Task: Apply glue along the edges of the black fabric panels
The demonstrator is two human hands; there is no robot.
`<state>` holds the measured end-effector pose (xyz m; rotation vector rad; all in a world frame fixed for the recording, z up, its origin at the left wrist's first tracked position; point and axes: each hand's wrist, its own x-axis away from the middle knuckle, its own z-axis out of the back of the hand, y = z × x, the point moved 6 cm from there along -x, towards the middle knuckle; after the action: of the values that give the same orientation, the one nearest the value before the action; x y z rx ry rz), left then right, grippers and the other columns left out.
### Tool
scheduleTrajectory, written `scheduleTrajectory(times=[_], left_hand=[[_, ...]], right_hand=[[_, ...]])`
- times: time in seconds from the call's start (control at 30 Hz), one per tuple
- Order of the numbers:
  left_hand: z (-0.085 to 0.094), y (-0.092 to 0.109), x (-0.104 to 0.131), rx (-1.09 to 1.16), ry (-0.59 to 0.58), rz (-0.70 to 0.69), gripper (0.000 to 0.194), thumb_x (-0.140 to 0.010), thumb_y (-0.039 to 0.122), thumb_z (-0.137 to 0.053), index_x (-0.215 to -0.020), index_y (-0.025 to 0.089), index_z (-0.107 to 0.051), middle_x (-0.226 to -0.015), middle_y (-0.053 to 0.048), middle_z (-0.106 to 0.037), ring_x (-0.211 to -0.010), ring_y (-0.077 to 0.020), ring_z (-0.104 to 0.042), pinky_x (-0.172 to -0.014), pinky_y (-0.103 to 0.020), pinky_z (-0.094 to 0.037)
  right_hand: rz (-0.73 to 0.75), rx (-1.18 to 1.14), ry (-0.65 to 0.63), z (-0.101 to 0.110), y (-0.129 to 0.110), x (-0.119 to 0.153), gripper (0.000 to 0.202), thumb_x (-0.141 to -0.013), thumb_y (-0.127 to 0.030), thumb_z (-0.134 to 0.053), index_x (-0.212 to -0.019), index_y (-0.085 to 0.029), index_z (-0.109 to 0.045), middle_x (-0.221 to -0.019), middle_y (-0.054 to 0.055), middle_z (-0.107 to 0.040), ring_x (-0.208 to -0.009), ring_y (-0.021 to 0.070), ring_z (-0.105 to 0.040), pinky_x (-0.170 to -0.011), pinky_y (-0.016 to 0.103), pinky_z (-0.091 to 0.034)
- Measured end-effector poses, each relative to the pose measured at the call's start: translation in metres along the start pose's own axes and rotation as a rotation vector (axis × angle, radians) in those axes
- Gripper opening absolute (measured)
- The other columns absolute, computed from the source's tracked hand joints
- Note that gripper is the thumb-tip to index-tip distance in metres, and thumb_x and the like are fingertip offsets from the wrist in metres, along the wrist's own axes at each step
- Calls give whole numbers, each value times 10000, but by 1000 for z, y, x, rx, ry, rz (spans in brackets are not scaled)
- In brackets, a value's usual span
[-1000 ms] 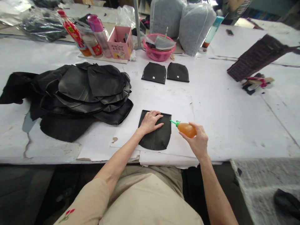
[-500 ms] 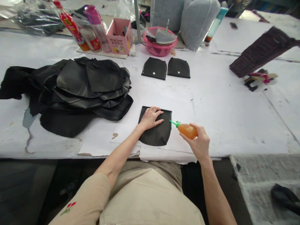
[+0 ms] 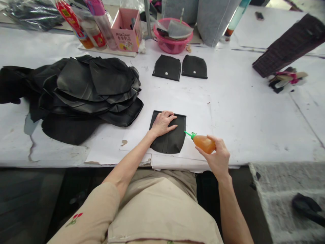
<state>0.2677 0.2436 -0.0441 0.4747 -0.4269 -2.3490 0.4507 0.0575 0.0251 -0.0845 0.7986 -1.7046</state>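
Observation:
A black leather-like panel (image 3: 172, 140) with a rounded near edge lies flat on the white-covered table (image 3: 228, 101). My left hand (image 3: 164, 124) rests on its upper part, fingers spread and pressing down. My right hand (image 3: 218, 153) grips a squeeze bottle (image 3: 205, 144) of amber liquid, tilted on its side. The bottle's thin green nozzle meets the panel's right edge; whether liquid is coming out is too small to tell. Beyond the panel lie two similar black pieces (image 3: 167, 67), (image 3: 194, 67), each with a small white mark.
A large heap of black panels (image 3: 93, 88) spreads to my left. Behind stand a red bottle (image 3: 73, 25), a pink box (image 3: 126, 34) and a pink basin (image 3: 173, 44) with tools. Dark folded fabric (image 3: 289, 47) and scraps (image 3: 286, 79) lie at right.
The whole view has tipped slightly, so the table's things sit higher in the picture. The bottle's nozzle stays at the panel's right edge, and my left hand keeps its place on the panel.

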Motion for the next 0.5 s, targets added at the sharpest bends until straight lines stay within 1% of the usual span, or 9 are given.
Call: scheduleTrajectory(times=[0.2, 0.5], left_hand=[[-1, 0, 1, 4, 6, -4, 400, -900, 420, -623, -1246, 219, -622, -1306, -99, -582, -1252, -281, -483, -1021, -428, -387], [-2, -1, 0, 3, 1, -4, 405, -890, 418, -633, -1241, 217, -626, -1302, -102, -583, -1243, -285, -484, -1002, -429, -392]], right_hand=[[-35, -31, -7, 4, 0, 12, 540, -774, -452, -796, -1227, -244, -588, -1089, 62, -644, -981, 245, -639, -811, 380, -557], [-46, -32, -8, 8, -4, 24, 541, -771, -438, -803, -1228, -243, -588, -1099, 62, -647, -988, 245, -638, -840, 391, -561]])
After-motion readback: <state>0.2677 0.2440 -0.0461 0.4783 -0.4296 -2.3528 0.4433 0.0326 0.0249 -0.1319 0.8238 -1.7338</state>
